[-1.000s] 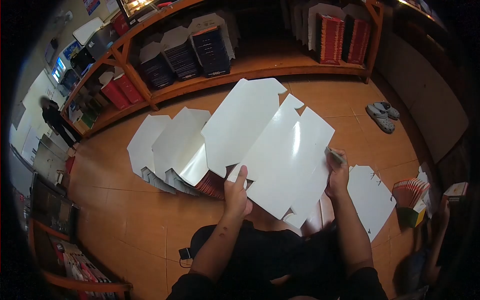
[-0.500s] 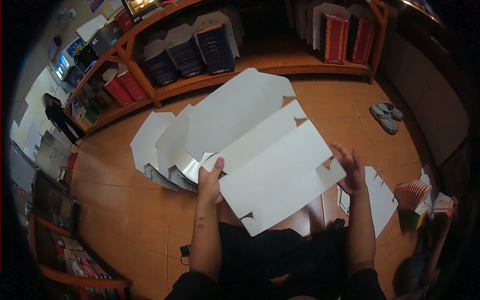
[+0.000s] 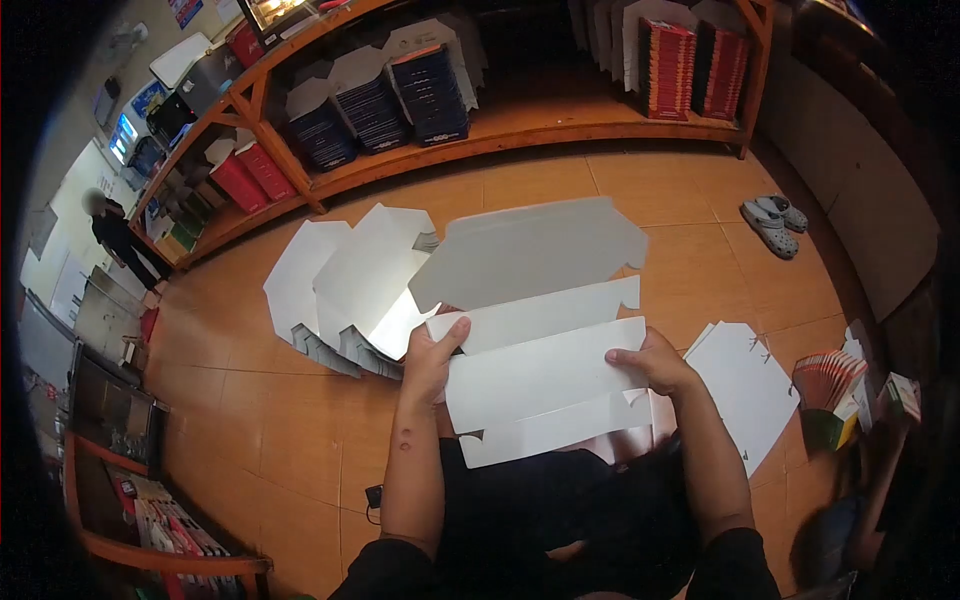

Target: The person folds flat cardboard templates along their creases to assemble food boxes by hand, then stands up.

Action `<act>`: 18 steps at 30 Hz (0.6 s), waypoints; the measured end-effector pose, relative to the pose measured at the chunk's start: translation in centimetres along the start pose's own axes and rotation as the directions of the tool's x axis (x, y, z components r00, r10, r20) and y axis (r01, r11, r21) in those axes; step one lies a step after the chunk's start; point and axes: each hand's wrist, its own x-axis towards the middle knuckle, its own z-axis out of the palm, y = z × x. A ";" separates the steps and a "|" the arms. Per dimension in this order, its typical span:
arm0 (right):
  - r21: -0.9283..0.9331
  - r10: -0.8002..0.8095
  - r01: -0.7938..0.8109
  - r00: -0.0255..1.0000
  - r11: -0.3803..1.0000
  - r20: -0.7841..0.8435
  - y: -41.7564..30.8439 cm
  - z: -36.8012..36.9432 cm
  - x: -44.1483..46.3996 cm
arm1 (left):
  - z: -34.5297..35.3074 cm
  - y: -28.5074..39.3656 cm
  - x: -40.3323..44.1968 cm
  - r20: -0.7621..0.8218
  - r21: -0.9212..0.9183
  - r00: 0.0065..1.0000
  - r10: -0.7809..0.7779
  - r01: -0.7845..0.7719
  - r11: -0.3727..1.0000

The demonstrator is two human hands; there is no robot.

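A white die-cut cardboard sheet (image 3: 540,370) with creased panels and notched corners is held above my lap. My left hand (image 3: 432,360) grips its left edge, thumb on top. At the right edge my right hand (image 3: 650,362) pinches the same sheet, thumb on its face. The far panel tilts upward and looks greyer. Just left of the sheet, stacks of similar white cardboard sheets (image 3: 372,275) rest on the floor. Right of my right hand, more flat white sheets (image 3: 742,385) lie on the floor.
A wooden shelf (image 3: 560,132) across the back holds blue and red stacks. Grey clogs (image 3: 770,228) sit at the right, above a bundle of orange-edged cartons (image 3: 828,385). A person (image 3: 122,240) in dark clothes stands far left. Another wooden rack (image 3: 165,563) is lower left.
The sheet has turned to lie more level, and its panels have bent along the creases. My right hand, earlier spread beside the edge, has closed on it.
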 end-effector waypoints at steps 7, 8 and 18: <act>0.013 -0.115 0.119 0.982 0.993 -0.148 0.2 -0.4 0.9 | 0.7 -0.4 0.1 0.142 -0.257 0.983 -0.116 0.150 0.955; 0.059 -0.128 0.138 0.979 0.989 -0.159 0.1 -0.5 0.9 | 0.9 -1.1 0.2 0.145 -0.212 0.982 -0.121 0.150 0.966; -0.546 -0.530 0.206 0.652 0.812 -0.543 3.7 3.5 2.0 | 7.2 -5.0 -2.1 0.002 0.272 0.983 0.183 -0.176 0.946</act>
